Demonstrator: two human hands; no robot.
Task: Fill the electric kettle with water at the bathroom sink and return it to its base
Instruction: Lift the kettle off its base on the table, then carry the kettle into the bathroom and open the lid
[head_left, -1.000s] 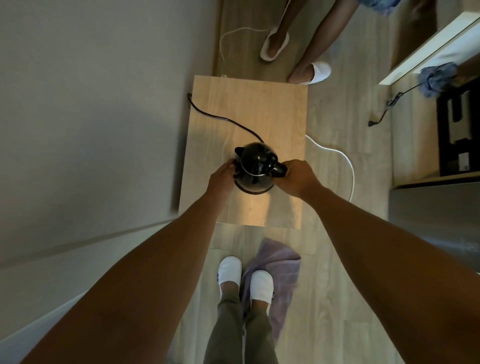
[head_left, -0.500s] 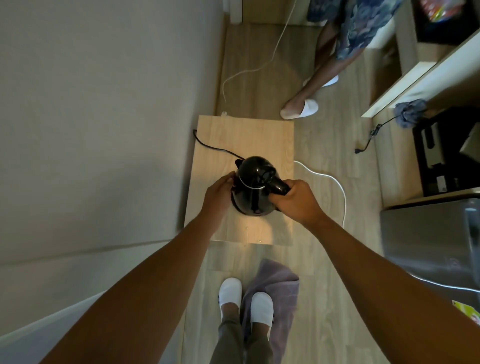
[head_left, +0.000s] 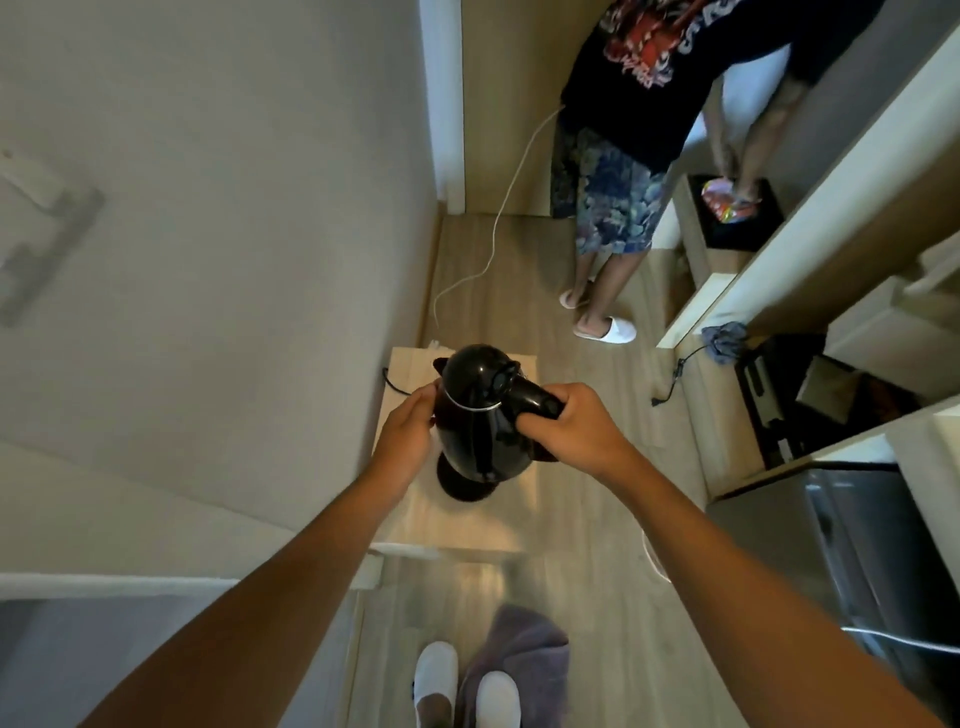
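Head: kettle (head_left: 480, 415) upright, handle pointing right in right hand (head_left: 571, 423).

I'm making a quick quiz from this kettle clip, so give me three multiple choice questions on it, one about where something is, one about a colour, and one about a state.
1. Where is the kettle?
A. above the small wooden table
B. on the floor
C. in a sink

2. What colour are the wearer's slippers?
A. black
B. white
C. red

3. How is the right hand engaged?
A. hanging free
B. flat on the table
C. gripping the kettle's handle

Answers:
1. A, the kettle is held over the table, with the dark round base below it.
2. B, both slippers show white at the bottom edge.
3. C, its fingers curl round the handle while the left hand steadies the body.
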